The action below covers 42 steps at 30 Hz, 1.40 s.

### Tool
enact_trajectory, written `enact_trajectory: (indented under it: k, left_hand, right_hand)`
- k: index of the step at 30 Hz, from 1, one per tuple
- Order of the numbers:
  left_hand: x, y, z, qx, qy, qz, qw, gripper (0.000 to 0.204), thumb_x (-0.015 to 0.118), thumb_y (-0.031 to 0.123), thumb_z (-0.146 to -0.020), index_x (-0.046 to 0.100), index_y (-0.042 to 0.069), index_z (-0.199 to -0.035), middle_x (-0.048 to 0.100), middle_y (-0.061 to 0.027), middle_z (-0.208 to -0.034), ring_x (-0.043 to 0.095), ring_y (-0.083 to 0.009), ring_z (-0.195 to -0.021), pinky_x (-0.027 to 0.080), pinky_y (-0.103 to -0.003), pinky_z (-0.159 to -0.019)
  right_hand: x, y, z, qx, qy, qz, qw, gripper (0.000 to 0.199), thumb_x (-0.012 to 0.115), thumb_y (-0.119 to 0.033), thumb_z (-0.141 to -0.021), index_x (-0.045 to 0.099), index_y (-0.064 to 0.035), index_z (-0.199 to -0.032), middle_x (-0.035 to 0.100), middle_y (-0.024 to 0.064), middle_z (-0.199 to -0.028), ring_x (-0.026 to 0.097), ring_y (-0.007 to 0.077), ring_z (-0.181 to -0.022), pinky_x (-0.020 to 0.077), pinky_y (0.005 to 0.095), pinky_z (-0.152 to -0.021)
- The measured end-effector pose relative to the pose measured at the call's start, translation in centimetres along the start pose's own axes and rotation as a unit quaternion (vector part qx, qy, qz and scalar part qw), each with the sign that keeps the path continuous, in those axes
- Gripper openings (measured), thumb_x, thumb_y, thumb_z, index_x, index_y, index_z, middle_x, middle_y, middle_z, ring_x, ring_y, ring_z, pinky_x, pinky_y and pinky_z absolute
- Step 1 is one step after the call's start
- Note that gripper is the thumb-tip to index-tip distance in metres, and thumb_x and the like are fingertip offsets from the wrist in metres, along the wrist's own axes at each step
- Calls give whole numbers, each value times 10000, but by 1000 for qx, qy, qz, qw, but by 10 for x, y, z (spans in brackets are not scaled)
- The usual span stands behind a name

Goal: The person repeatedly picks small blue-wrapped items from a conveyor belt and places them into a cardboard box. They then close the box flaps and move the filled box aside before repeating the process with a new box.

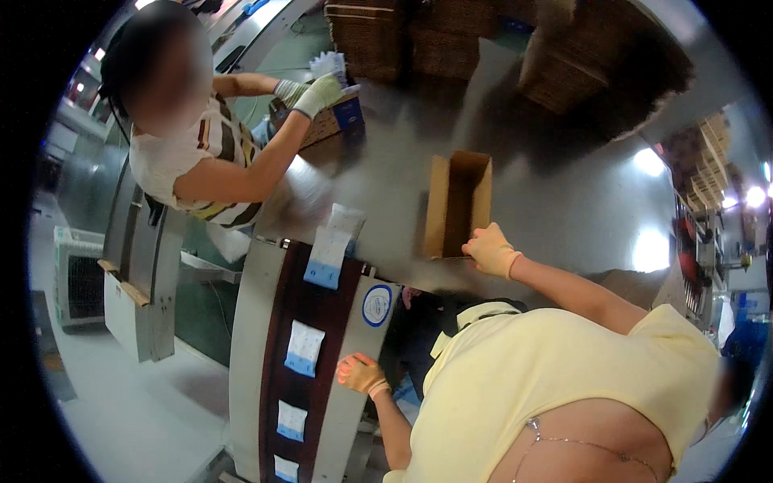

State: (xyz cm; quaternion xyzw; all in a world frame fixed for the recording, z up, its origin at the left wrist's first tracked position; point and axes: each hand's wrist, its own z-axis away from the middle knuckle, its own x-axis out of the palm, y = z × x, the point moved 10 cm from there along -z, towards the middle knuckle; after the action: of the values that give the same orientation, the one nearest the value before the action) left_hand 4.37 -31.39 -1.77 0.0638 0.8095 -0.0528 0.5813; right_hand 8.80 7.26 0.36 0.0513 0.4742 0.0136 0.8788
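My right hand, in a pale glove with orange fingers, grips the near edge of a tall open cardboard box. The box stands on a grey metal surface, and no contents show in the part of it that I can see. My left hand, gloved the same way, is at the right rim of the conveyor with its fingers curled in; nothing shows in them. Beside it on the dark belt lie several white and blue packets, the closest a packet just left of that hand. Farther up, packets overlap at the belt's far end.
Across the conveyor, a co-worker's gloved hands are at a box with packets sticking out. Stacked brown cartons stand at the back. A white panel and metal frame are at the left.
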Motion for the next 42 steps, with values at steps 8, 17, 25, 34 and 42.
enact_trajectory:
  k: [8,17,25,34,42]
  left_hand:
    - [-11,9,4,10,-40,23,999,137,567,193,-765,553,66,-716,559,-130,-810,531,-332,-792,399,-442,-699]
    - [-6,0,5,-6,-45,52,998,137,584,212,-758,576,78,-735,564,-122,-837,539,-336,-825,409,-454,-737]
    - [-2,-5,-3,-9,-52,19,998,137,585,218,-764,592,81,-754,564,-121,-860,543,-333,-845,418,-449,-733]
    - [13,2,-38,22,-58,49,997,170,572,238,-818,587,75,-771,552,-128,-848,531,-320,-836,412,-449,-728]
    - [9,81,-270,128,-77,338,929,185,607,143,-845,605,-19,-933,586,-178,-928,565,-350,-880,455,-426,-789]
  right_hand:
    - [8,11,25,23,70,-53,996,130,662,-311,-768,663,-196,-828,641,-43,-772,570,163,-879,398,379,-723]
    - [2,7,23,14,48,-44,998,189,642,-344,-806,663,-204,-930,660,-33,-849,578,163,-922,418,387,-731]
    - [3,2,10,18,47,-37,998,190,622,-342,-825,669,-210,-953,665,-42,-840,581,157,-920,416,383,-722]
    - [-21,3,-9,22,74,-54,996,174,618,-314,-823,671,-195,-938,661,-35,-820,585,165,-905,407,372,-701]
    - [-28,8,-21,21,6,-47,999,180,604,-262,-850,663,-195,-1006,669,-42,-873,580,164,-954,421,337,-731]
